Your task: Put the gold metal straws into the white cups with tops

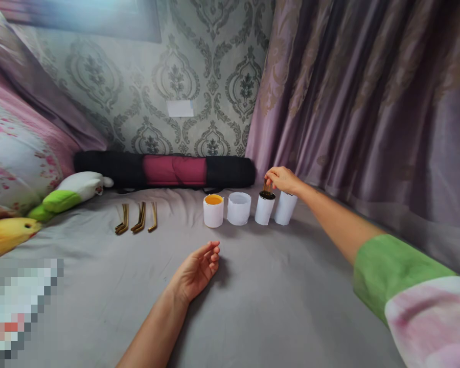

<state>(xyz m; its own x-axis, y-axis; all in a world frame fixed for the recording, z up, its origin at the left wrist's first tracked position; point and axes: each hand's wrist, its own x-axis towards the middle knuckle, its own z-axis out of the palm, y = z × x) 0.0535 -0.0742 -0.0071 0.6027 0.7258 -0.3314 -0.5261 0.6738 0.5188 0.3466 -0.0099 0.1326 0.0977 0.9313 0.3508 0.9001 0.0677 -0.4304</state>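
Observation:
My right hand [282, 180] reaches over a white-wrapped cup [265, 210] with a dark inside. Its fingertips pinch a gold-brown bent rod [267, 187], whose lower part disappears into that cup. Beside it stands another tall white cup [285, 209], partly covered by my right wrist. To the left are a wide white cup [239, 209] and a white cup with an orange inside [213, 213]. My left hand [198, 270] rests palm up, loosely curled and holding nothing, in front of the cups. Several similar bent rods [138, 219] lie in small groups on the grey sheet [276, 296].
A black and maroon rolled bag [174, 170] lies along the wall behind the cups. Plush toys [67, 191] and a floral pillow [19, 138] are at the left. Purple curtains [352, 102] hang at the right. A blurred-out object [19, 306] occupies the lower left corner.

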